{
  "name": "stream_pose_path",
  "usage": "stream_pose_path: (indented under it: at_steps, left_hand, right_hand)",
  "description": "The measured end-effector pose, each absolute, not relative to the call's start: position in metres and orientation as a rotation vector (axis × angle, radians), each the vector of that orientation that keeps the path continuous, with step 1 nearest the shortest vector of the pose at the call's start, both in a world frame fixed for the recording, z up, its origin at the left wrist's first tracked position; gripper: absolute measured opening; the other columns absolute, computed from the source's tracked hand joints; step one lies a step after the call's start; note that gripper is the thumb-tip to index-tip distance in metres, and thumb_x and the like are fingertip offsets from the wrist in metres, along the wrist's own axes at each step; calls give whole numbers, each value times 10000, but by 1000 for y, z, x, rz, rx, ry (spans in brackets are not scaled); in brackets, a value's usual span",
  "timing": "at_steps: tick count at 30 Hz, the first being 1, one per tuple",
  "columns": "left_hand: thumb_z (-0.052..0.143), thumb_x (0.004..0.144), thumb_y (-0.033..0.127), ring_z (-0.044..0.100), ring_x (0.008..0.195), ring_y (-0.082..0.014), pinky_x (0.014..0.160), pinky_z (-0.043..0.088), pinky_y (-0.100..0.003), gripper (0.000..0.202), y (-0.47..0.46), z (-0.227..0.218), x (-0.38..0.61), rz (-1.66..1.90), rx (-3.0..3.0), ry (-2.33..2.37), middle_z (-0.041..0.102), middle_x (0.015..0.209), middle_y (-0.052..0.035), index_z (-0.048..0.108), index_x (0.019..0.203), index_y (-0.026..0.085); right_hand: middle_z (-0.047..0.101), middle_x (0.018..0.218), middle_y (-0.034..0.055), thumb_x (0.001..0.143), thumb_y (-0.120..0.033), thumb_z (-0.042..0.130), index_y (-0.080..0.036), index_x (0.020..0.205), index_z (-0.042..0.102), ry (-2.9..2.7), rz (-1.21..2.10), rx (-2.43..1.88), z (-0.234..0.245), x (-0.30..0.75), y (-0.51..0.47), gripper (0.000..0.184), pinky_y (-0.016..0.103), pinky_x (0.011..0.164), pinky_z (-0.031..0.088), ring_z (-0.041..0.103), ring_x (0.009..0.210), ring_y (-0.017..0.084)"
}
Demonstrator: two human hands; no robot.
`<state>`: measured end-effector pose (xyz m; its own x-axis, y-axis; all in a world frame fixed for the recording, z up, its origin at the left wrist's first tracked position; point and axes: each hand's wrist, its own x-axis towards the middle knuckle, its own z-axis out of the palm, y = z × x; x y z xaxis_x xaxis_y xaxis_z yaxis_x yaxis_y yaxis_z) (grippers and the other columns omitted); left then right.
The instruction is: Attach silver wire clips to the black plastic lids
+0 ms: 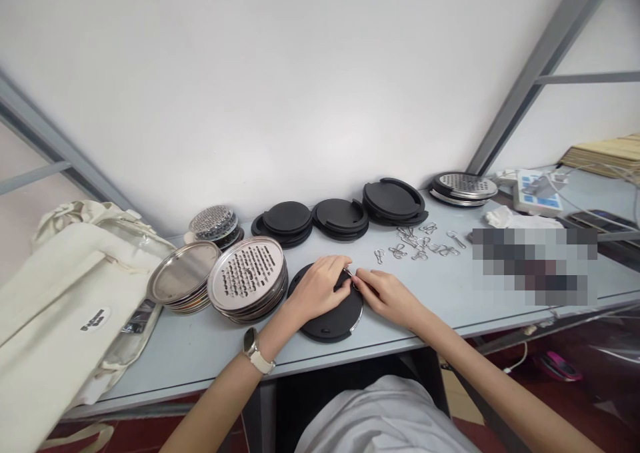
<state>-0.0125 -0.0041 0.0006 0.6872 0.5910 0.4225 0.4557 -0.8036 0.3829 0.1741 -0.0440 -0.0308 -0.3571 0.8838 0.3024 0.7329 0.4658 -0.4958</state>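
A round black lid (333, 316) with a metal rim lies flat on the grey table (210, 346) in front of me. My left hand (317, 286) rests on its top, fingers curled, pressing it down. My right hand (387, 293) pinches a small metal clip (350, 274) at the lid's far edge, fingertips meeting those of the left hand. Several loose metal clips (417, 243) lie scattered on the table just beyond my right hand.
Stacks of perforated steel discs (247, 276) and plain steel plates (183, 273) stand left of the lid. Stacks of black lids (340, 216) line the wall. A cream canvas bag (60, 293) sits far left; a device and papers (540, 193) lie at right.
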Motion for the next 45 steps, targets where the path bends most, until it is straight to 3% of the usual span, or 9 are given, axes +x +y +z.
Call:
stream_pose_path:
  at_steps: [11, 19, 23, 27, 31, 41, 45]
  left_hand:
    - [538, 882, 159, 592, 1023, -202, 914, 485, -360, 236, -1, -4, -15, 777, 2535, 762, 611, 1073, -56, 489, 1108, 208]
    - [457, 889, 79, 581, 1054, -178, 958, 470, -362, 411, 0, -6, -15, 803, 2526, 760, 578, 1108, -63, 383, 1269, 219]
    - [456, 871, 67, 566, 1050, -193, 966, 453, -374, 401, -1, -4, -14, 799, 2603, 781, 584, 1075, -58, 406, 1242, 208]
    - [559, 821, 161, 560, 988, -237, 907, 468, -416, 403, -2, -3, -12, 858, 2623, 971, 557, 1032, -67, 425, 1200, 193]
    - [565, 813, 189, 567, 886, -219, 825, 494, -381, 387, -2, -3, -12, 807, 2582, 1031, 542, 908, -35, 428, 1174, 184]
    - [534, 809, 137, 569, 897, -208, 872, 472, -374, 391, -5, -1, -14, 746, 2635, 912, 566, 902, -29, 437, 1184, 184]
    - [525, 811, 129, 545, 967, -223, 875, 469, -369, 330, -6, 2, -13, 751, 2683, 888, 558, 995, -59, 474, 1133, 179]
  right_hand:
    - [502, 617, -3, 968, -264, 350, -201, 784, 488, -2176, 329, -1314, -31, 174, -45, 238, 245, 545, 332, 472, 535, 143]
    - [430, 573, -27, 971, -284, 347, -213, 710, 420, -2148, 329, -1295, -30, 175, -46, 280, 244, 520, 297, 411, 498, 130]
    - [432, 569, -25, 975, -284, 337, -216, 714, 418, -2128, 328, -1316, -30, 174, -46, 281, 246, 520, 301, 409, 494, 134]
    - [455, 581, -21, 986, -284, 320, -220, 741, 419, -2119, 346, -1354, -31, 174, -44, 271, 246, 531, 316, 431, 505, 141]
    - [473, 610, -19, 992, -285, 310, -221, 771, 406, -2155, 377, -1380, -33, 173, -42, 249, 246, 543, 322, 457, 528, 146]
    - [480, 620, -15, 999, -291, 298, -211, 769, 434, -2205, 366, -1386, -32, 174, -43, 279, 250, 571, 322, 473, 555, 145]
    - [477, 614, -12, 986, -287, 329, -206, 757, 459, -2219, 347, -1379, -32, 174, -43, 276, 248, 563, 320, 469, 552, 143]
